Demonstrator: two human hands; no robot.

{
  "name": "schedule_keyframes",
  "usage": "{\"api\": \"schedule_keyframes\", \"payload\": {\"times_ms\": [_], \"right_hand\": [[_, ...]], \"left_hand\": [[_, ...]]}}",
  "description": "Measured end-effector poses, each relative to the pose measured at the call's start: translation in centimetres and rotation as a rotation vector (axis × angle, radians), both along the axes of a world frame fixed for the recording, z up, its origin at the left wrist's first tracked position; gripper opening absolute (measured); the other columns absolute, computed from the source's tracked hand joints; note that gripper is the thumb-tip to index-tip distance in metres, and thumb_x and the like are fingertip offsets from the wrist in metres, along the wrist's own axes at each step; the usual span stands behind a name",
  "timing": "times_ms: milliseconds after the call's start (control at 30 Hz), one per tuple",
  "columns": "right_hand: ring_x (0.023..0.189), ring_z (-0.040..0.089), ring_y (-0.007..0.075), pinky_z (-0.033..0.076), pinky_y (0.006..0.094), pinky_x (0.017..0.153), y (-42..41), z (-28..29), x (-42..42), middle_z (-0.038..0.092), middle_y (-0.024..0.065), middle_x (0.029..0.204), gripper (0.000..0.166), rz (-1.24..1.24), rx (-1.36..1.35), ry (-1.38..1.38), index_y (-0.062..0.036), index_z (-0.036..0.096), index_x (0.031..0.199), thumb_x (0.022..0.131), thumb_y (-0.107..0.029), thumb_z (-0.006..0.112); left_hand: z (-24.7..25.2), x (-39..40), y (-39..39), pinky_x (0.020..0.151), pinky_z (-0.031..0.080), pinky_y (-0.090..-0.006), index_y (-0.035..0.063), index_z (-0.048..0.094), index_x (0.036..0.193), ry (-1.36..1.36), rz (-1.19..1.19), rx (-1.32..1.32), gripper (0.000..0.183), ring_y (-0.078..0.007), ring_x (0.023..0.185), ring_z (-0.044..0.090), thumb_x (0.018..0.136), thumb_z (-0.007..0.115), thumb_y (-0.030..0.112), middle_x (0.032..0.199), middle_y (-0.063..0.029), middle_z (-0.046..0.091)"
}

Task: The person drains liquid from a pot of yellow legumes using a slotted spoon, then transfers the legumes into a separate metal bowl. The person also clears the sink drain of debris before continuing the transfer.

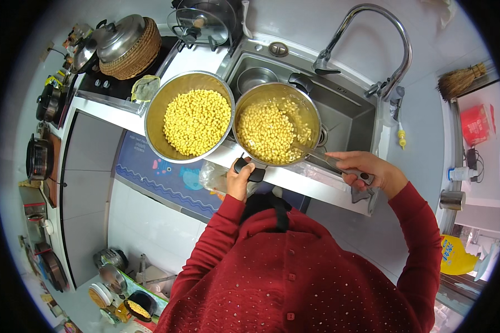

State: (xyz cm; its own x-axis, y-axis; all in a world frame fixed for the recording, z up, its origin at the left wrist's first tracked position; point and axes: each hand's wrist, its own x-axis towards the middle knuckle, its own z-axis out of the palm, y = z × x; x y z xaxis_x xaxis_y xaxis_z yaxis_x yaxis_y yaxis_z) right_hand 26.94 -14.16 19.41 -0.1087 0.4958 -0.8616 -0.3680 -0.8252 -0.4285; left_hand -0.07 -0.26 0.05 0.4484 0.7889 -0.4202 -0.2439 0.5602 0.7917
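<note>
My left hand (238, 180) is closed around a black side handle (256, 174) of a steel pot (315, 109). Inside this pot, yellow soybeans (263, 127) lie in clear water. My right hand (368, 170) grips the handle of a metal ladle or spoon (323, 156); its lower end dips into the beans and is hidden. Touching the pot on the left stands a wide steel basin (155, 125), with a heap of soybeans (197, 120) and no water visible over them. The pot straddles the counter's front edge and the sink.
Behind the pot is a steel sink (350, 125) with a smaller metal bowl (256, 79) and a curved faucet (406, 45). A cloth (146, 88) lies by the stove, where a lidded pan (123, 41) sits in a woven basket (137, 62). A patterned mat (171, 183) covers the floor.
</note>
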Motion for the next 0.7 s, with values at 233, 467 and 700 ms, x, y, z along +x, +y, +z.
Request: {"api": "schedule_keyframes", "payload": {"times_ms": [233,467,700], "right_hand": [[0.041,0.032,0.0062,0.025,0.0198,0.037,-1.7,2.9,-1.3,0.039,-0.0015,0.057,0.053,-0.092,0.073,0.037,-0.0136,0.032,0.141,0.092,-0.024,0.05],[0.039,0.033,0.0056,0.025,0.0211,0.035,-3.2,4.5,-1.8,0.038,-0.0023,0.054,0.053,-0.168,0.175,0.003,-0.005,0.033,0.139,0.091,-0.021,0.049],[0.035,0.032,0.0072,0.026,0.0234,0.032,-3.9,6.9,-2.2,0.037,-0.0019,0.051,0.057,-0.222,0.258,-0.027,-0.0021,0.03,0.139,0.09,-0.022,0.05]], "left_hand": [[-0.2,0.0,0.0,0.066,0.039,-0.0197,0.0016,0.057,0.097,-0.013,0.007,-0.002,0.023,-0.0058,0.07,0.048,0.078,0.065,0.013,0.078,0.0029,0.053],[-0.5,-0.2,0.2,0.07,0.043,-0.0238,0.0,0.056,0.1,0.002,-0.03,0.004,0.025,-0.0097,0.077,0.052,0.079,0.062,0.012,0.086,-0.001,0.054],[0.0,-0.1,0.1,0.066,0.039,-0.0196,0.0012,0.057,0.097,0.004,-0.007,0.007,0.024,-0.0058,0.07,0.048,0.078,0.064,0.014,0.078,0.0027,0.053]]}}
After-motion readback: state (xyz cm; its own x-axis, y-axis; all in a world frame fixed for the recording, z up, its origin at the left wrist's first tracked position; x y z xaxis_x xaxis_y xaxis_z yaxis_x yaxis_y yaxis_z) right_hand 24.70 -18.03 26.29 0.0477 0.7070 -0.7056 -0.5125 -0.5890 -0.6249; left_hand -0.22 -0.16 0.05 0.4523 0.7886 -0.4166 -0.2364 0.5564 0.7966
